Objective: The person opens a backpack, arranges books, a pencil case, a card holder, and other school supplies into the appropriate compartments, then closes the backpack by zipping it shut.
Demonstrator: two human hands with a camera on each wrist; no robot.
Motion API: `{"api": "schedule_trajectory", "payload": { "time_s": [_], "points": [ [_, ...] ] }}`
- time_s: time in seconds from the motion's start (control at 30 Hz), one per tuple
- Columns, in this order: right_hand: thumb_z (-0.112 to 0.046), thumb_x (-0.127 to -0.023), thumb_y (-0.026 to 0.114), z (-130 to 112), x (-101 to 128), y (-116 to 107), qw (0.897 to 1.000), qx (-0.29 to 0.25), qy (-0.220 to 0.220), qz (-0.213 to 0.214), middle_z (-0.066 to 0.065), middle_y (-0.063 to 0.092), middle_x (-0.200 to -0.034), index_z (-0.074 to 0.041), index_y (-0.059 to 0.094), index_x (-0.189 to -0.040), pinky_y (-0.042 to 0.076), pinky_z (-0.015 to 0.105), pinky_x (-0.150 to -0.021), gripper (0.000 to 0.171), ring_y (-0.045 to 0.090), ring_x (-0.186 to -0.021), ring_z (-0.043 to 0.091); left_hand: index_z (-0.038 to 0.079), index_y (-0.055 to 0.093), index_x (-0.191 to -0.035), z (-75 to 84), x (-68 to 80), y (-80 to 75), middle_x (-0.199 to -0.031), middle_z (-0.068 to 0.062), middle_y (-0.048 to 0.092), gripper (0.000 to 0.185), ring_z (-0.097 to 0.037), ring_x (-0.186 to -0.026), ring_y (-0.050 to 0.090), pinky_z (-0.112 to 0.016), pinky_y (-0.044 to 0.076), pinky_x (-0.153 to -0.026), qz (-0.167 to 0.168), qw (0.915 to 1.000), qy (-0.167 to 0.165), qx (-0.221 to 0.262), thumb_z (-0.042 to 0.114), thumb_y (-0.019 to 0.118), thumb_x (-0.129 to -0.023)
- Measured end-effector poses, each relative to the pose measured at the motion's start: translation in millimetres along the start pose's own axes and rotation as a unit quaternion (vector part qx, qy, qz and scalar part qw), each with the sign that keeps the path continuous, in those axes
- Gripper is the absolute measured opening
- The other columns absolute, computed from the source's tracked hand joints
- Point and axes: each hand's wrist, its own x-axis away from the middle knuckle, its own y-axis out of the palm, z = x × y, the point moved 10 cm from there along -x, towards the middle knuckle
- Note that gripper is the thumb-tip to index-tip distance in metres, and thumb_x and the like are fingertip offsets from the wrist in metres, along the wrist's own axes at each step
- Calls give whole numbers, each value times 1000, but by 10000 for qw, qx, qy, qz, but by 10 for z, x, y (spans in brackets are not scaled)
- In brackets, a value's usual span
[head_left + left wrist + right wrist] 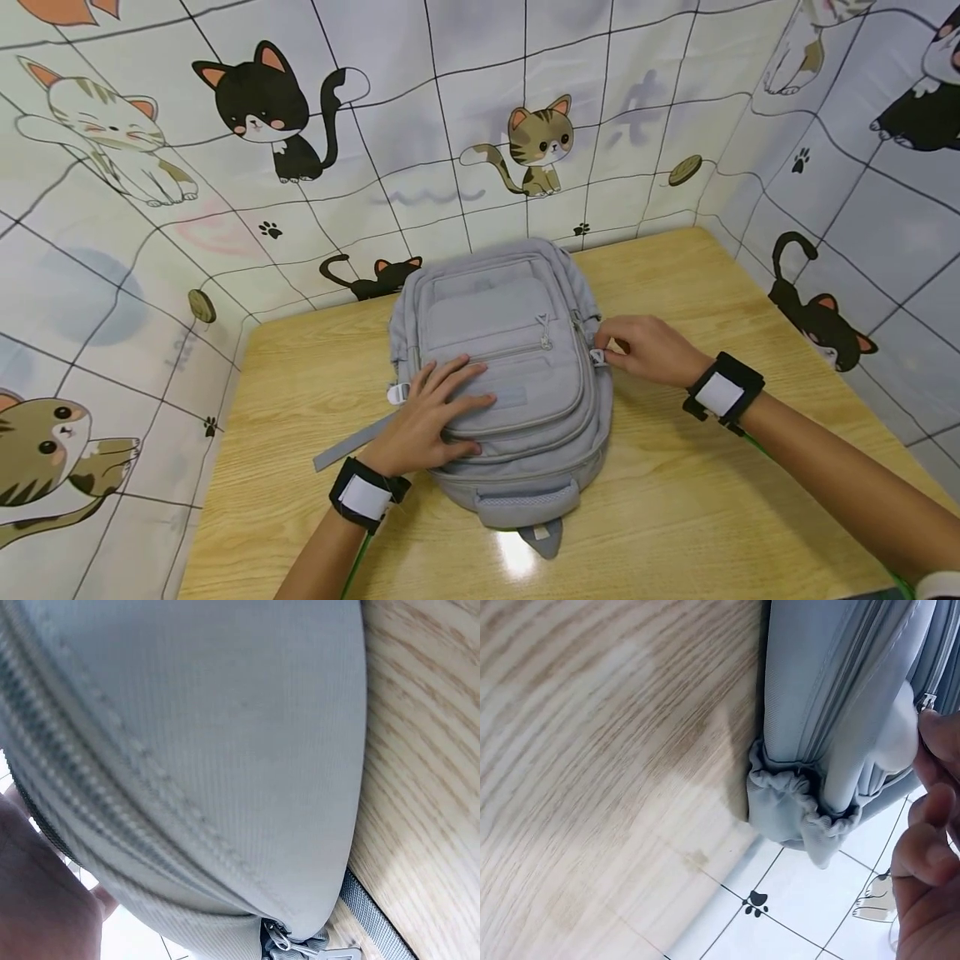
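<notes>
Grey fabric backpack (502, 367) is lying flat on the wooden table (675, 467), zips closed (front up). Left hand (435, 417) is pressing flat-fingered on its pocket; right hand (652, 350) is pinching the side zipper pull (597, 357).

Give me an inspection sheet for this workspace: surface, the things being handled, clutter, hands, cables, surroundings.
Surface: light wooden table, glare spot near its front edge.
Things in hand: grey backpack lying flat, front pockets up; zipper pull on its right side; loose grey strap trailing off its left side.
Clutter: nothing seen.
Hands: left hand rests flat on the front pocket, fingers spread; right hand pinches the zipper pull. Both wrists wear black bands.
Cables: a green cable runs along the right forearm, another under the left.
Surroundings: cat-pattern tiled sheet walls the table on three sides.
</notes>
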Motion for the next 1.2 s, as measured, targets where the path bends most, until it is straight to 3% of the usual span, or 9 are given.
{"api": "schedule_trajectory", "payload": {
  "time_s": [0.3,0.67,0.97,1.2],
  "points": [
    [5,-85,84,175,-109,38,9994,-138,313,27,-4,72,-86,-15,74,-92,43,24,-60,23,50,-67,5,33,61,-149,6,24,6,-172,-5,35,71,-36,-161,27,-72,18,-125,201,9997,116,-118,52,87,-86],
    [6,-87,81,350,-225,48,9976,-480,469,175,-2,74,-86,-14,75,-91,43,24,-61,21,52,-69,6,31,62,-149,8,17,-7,-172,-5,37,69,-35,-162,27,-72,17,-126,155,9999,34,-66,51,86,-87],
    [6,-89,80,532,-353,30,9950,-650,567,496,11,77,-90,-11,74,-94,44,24,-63,18,58,-71,12,32,62,-148,-8,31,8,-172,-4,36,68,-33,-163,25,-71,16,-127,83,9999,-26,-87,52,85,-88],
    [5,-92,78,675,-448,60,9936,-671,722,548,9,77,-89,-11,74,-94,42,23,-63,16,56,-71,11,31,63,-147,-3,27,1,-171,-5,38,69,-34,-162,27,-70,17,-128,148,9998,28,-125,51,87,-86]
  ]
}}
